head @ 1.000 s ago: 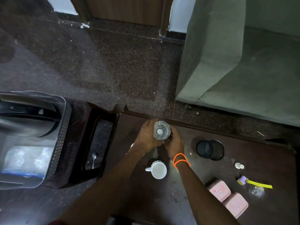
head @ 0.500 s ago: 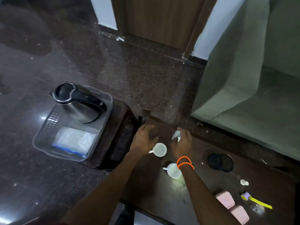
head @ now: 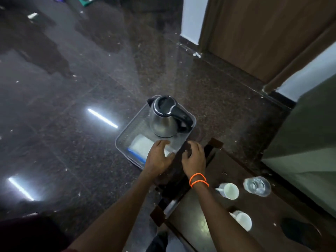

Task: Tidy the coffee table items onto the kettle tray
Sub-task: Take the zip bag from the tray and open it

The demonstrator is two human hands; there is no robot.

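Note:
A steel kettle [head: 164, 119] with a black lid and handle stands in a grey mesh tray [head: 125, 138], beside a white packet [head: 141, 146]. My left hand [head: 159, 158] hovers over the tray's near edge, fingers spread and holding nothing. At the tray's right rim my right hand [head: 193, 156], with orange bands on its wrist, is over the dark stool [head: 172, 176], fingers relaxed. Two white mugs [head: 230, 190] [head: 242, 220] and a clear glass [head: 257, 186] stand on the coffee table [head: 205, 202], behind my right wrist.
A black round item [head: 300, 231] lies on the table at the lower right. A grey-green sofa [head: 309, 133] stands to the right and a wooden door [head: 254, 33] at the back. Dark polished floor stretches out to the left.
Both hands have left the mugs and glass on the table and moved left to the kettle tray. My view has swung left with them.

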